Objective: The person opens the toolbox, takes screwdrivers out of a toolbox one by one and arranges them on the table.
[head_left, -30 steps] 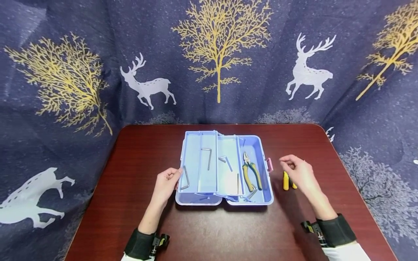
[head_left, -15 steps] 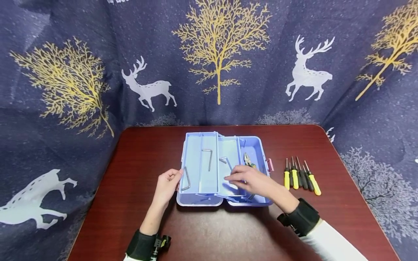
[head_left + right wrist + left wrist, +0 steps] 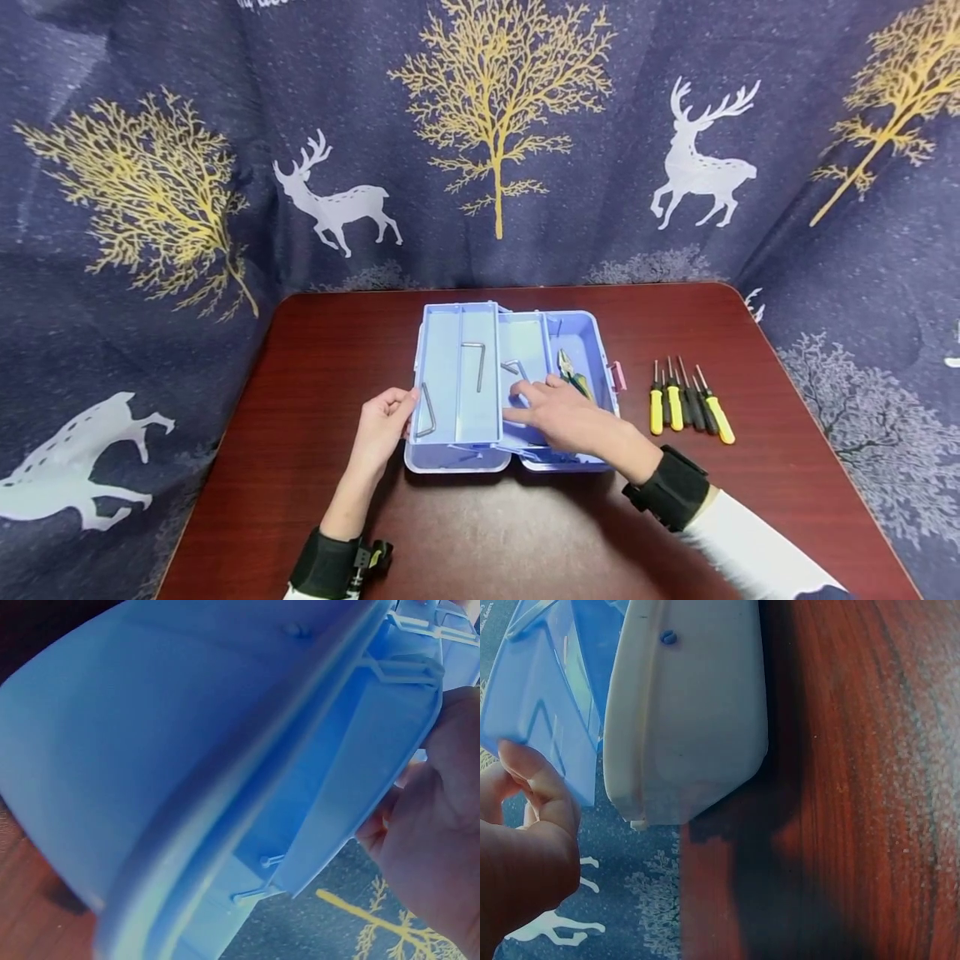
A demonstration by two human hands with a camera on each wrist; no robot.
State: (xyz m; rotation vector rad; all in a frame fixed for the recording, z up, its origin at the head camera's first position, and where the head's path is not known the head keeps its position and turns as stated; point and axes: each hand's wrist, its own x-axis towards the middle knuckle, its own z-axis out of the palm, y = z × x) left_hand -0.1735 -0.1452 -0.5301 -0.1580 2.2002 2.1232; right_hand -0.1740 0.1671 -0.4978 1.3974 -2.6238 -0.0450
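A blue toolbox [image 3: 456, 461] lies open with its stepped trays raised. My left hand [image 3: 384, 421] pinches the left edge of the upper tray [image 3: 441, 346], thumb on the rim in the left wrist view. Two hex keys rest in that tray, one hex key [image 3: 482, 371] in the middle and another hex key [image 3: 430, 412] beside my left fingertips. My right hand [image 3: 570, 417] reaches over the lower tray [image 3: 517, 329], fingers spread, near a hex key [image 3: 513, 367]. That hand covers the tray's front part and the handles of the pliers [image 3: 566, 364] in the deep compartment.
On the table's right side several screwdrivers [image 3: 675, 408] with yellow or black handles lie in a row. A pink latch [image 3: 618, 377] sticks out from the toolbox's right side. Patterned dark cloth [image 3: 450, 258] hangs behind the brown table [image 3: 337, 350].
My right hand has swung left from above the screwdrivers to over the lower tray, and its fingers have spread there. The left hand keeps its pinch on the upper tray.
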